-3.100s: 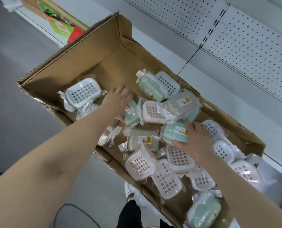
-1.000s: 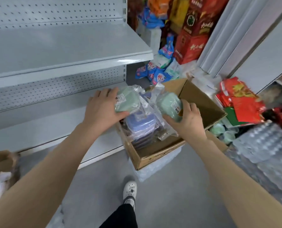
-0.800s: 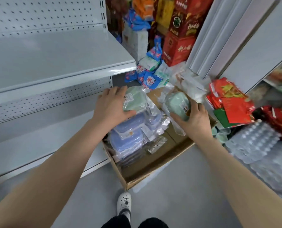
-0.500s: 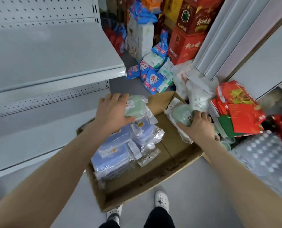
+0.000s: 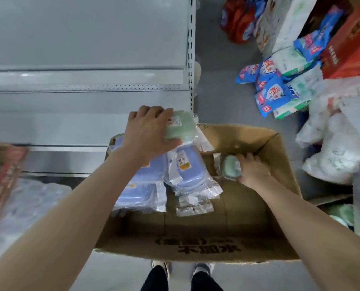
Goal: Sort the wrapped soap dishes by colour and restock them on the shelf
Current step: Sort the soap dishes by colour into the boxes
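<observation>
Pale green plastic-wrapped soap dish [image 5: 181, 129], clasped in left hand [image 5: 148, 135] at 12 o'clock, held above stacked blue wrapped soap dishes [image 5: 141, 185] packed into 9 o'clock side of open brown cardboard box [image 5: 196, 246]. Second green wrapped soap dish [image 5: 230, 168], grasped by right hand [image 5: 252, 169], down inside box at 2 o'clock. Grey metal shelf [image 5: 80, 114] beyond, at 10 o'clock.

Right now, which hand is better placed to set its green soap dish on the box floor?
Likely right hand: its green dish is low beside bare cardboard; left hand hovers over blue dishes.
</observation>
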Tool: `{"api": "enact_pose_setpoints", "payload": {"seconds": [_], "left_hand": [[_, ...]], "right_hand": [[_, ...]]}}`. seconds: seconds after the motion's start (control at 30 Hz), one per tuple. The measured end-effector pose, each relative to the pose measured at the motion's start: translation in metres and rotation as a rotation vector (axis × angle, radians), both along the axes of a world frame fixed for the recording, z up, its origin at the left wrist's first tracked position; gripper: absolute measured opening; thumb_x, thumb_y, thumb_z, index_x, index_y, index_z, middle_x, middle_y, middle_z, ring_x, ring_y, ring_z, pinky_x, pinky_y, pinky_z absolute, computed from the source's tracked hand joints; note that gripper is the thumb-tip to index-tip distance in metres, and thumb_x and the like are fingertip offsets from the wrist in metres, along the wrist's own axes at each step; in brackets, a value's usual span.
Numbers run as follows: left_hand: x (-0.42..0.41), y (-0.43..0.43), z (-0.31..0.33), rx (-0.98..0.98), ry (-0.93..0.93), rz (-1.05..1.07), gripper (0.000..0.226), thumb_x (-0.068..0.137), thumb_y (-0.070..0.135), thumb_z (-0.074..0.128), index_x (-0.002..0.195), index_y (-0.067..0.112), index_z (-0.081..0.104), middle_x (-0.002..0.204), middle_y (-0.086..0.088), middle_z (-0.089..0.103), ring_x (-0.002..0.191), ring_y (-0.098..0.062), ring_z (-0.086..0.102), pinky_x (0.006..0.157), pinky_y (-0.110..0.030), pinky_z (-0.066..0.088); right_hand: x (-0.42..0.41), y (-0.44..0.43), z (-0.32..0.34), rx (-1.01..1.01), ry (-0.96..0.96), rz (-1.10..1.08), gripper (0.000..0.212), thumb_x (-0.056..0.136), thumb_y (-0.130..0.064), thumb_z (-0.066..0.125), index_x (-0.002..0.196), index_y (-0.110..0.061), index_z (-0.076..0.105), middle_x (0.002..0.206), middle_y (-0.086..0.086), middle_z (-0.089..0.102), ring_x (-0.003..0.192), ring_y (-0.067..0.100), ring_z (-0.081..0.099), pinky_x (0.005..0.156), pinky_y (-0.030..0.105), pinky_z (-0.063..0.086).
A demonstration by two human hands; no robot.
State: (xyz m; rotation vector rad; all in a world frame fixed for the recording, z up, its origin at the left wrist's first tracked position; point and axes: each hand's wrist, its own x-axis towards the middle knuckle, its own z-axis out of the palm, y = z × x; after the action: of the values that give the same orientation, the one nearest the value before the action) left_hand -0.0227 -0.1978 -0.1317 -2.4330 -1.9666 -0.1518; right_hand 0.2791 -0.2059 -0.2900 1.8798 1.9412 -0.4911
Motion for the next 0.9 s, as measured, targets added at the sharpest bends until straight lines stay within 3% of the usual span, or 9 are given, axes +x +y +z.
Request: {"api": "enact_pose_setpoints", "payload": {"seconds": [0.17, 0.27, 0.43, 0.53, 0.7, 0.8, 0.9], "left_hand": [[0.004, -0.002, -0.004, 0.036, 0.013, 0.000, 0.076, 0.067, 0.059, 0.075, 0.130, 0.020, 0.056, 0.123, -0.008, 0.061, 0.109, -0.037, 0.054, 0.089, -0.046, 0.041], [0.007, -0.002, 0.000, 0.045, 0.007, -0.004, 0.077, 0.066, 0.057, 0.076, 0.131, 0.020, 0.055, 0.124, -0.008, 0.061, 0.109, -0.037, 0.054, 0.089, -0.047, 0.041], [0.046, -0.003, 0.018, 0.110, -0.050, -0.076, 0.080, 0.064, 0.052, 0.078, 0.132, 0.017, 0.055, 0.125, -0.007, 0.059, 0.109, -0.037, 0.053, 0.090, -0.047, 0.041], [0.099, -0.013, 0.020, 0.126, -0.082, -0.175, 0.078, 0.063, 0.052, 0.074, 0.131, 0.019, 0.054, 0.125, -0.004, 0.059, 0.111, -0.032, 0.053, 0.092, -0.044, 0.041], [0.183, -0.048, -0.034, -0.021, -0.039, -0.349, 0.080, 0.070, 0.050, 0.073, 0.138, 0.019, 0.046, 0.131, -0.005, 0.054, 0.117, -0.029, 0.050, 0.099, -0.045, 0.040], [0.207, -0.060, -0.086, -0.164, -0.014, -0.292, 0.080, 0.076, 0.049, 0.072, 0.142, 0.020, 0.038, 0.137, -0.005, 0.048, 0.124, -0.028, 0.044, 0.107, -0.046, 0.036], [0.211, -0.045, -0.130, -0.232, -0.043, -0.165, 0.082, 0.079, 0.048, 0.071, 0.146, 0.022, 0.031, 0.142, -0.004, 0.043, 0.131, -0.026, 0.038, 0.113, -0.045, 0.030]], "right_hand": [[0.001, 0.010, -0.016, -0.067, 0.023, 0.040, 0.079, 0.087, -0.041, 0.064, 0.151, -0.028, 0.020, 0.147, 0.009, 0.034, 0.135, 0.034, 0.035, 0.111, 0.045, 0.034], [0.006, 0.006, 0.001, -0.014, 0.057, 0.102, 0.080, 0.086, -0.036, 0.067, 0.151, -0.025, 0.021, 0.148, 0.008, 0.034, 0.133, 0.031, 0.039, 0.107, 0.042, 0.038], [0.036, -0.002, 0.058, 0.420, 0.151, 0.166, 0.053, 0.089, -0.023, 0.065, 0.138, -0.010, 0.048, 0.137, 0.015, 0.052, 0.120, 0.035, 0.052, 0.098, 0.044, 0.045], [0.066, -0.004, 0.077, 0.604, 0.176, 0.168, 0.048, 0.087, -0.016, 0.066, 0.132, -0.004, 0.054, 0.134, 0.018, 0.055, 0.122, 0.036, 0.053, 0.097, 0.047, 0.047], [0.105, -0.002, 0.070, 0.518, 0.233, 0.118, 0.054, 0.089, -0.011, 0.064, 0.140, -0.006, 0.047, 0.142, 0.017, 0.050, 0.128, 0.037, 0.050, 0.099, 0.046, 0.047], [0.112, 0.002, 0.057, 0.431, 0.233, 0.134, 0.052, 0.103, -0.024, 0.044, 0.152, -0.010, 0.031, 0.156, 0.010, 0.034, 0.139, 0.030, 0.037, 0.113, 0.039, 0.033], [0.112, 0.005, 0.044, 0.421, 0.260, 0.134, 0.053, 0.105, -0.027, 0.037, 0.155, -0.012, 0.024, 0.159, 0.006, 0.026, 0.141, 0.026, 0.033, 0.113, 0.035, 0.031]]}}
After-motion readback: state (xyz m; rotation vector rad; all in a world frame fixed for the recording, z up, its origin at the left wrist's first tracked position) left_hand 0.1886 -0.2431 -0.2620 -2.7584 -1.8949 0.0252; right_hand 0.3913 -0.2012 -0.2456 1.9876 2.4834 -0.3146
